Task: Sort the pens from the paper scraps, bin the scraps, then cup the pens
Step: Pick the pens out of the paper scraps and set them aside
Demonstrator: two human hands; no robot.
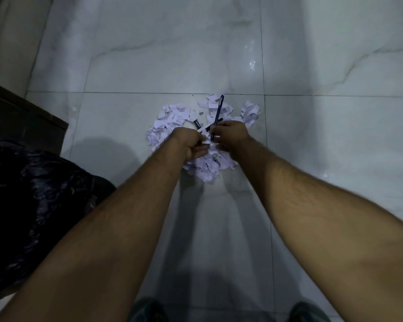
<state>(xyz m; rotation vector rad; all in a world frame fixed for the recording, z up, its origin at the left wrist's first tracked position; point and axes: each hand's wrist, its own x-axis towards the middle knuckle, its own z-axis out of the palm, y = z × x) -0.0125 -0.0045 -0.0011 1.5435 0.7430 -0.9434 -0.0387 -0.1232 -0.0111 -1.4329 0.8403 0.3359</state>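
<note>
A heap of torn white paper scraps [172,118] lies on the marble floor. My right hand [232,135] is shut on a dark blue pen [218,115] that points up and away over the heap. Another dark pen [197,123] lies among the scraps just beyond my left hand [189,144]. My left hand is closed over the middle of the heap with its fingers curled; a bit of scrap shows at its fingertips, but what it grips is hidden.
A black plastic bag [37,196] sits on the floor at my left. A dark wooden furniture edge [26,112] stands behind it. The pale tiled floor [312,159] stretches to the right and beyond the heap. My feet [147,310] show at the bottom edge.
</note>
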